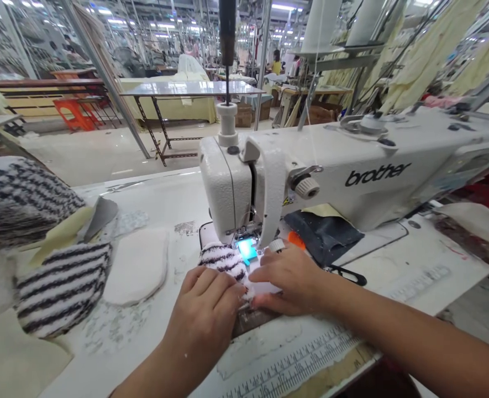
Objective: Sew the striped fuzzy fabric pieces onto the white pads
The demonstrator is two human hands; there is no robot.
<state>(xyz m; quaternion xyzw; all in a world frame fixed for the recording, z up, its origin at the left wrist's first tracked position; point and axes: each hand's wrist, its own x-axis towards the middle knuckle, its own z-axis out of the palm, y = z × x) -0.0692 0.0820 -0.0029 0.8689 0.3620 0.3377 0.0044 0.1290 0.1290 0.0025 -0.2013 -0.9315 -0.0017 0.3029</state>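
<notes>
The black-and-white striped plush fabric piece [223,258] lies beneath the head of the white metal sewing machine [335,152]. In front of the machine, the left hand [206,301] rests on this piece with fingers bent; fingertips are partly hidden, so a pinch cannot be confirmed. The right hand [292,279] is positioned beside the lit area below the machine head; its grip cannot be determined. Left of the machine, 1 rounded black-and-white striped plush panel [64,290] lies beside 1 rounded white fabric panel [136,268].
</notes>
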